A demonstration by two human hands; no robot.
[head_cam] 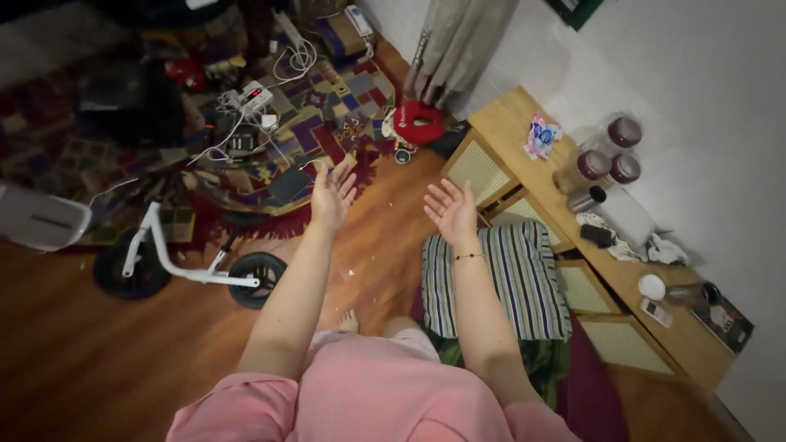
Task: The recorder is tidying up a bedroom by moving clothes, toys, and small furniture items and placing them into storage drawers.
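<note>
Plainly, both hands are raised in front of the body with palms turned up and fingers spread, released and grasping nothing. The left hand hangs over the edge of the multicoloured patchwork-patterned rug where it meets the brown wooden plank floor. The right hand, with a thin dark bracelet at its wrist, hovers just above the far end of the blue-and-white striped flat cushion, not touching it. That cushion lies on the floor beside the long pale wooden bench with woven cane door panels.

On the bench stand three clear jars with dark maroon lids, a small blue and pink crinkled packet and a white remote control. To the left, well apart from the hands, a white-framed child's balance bike with black tyres stands on the floor. A white power strip with tangled white cables sits on the rug, and a red ring-shaped soft cushion lies near the grey-beige curtain. Pink sleeves and clothing fill the lower edge.
</note>
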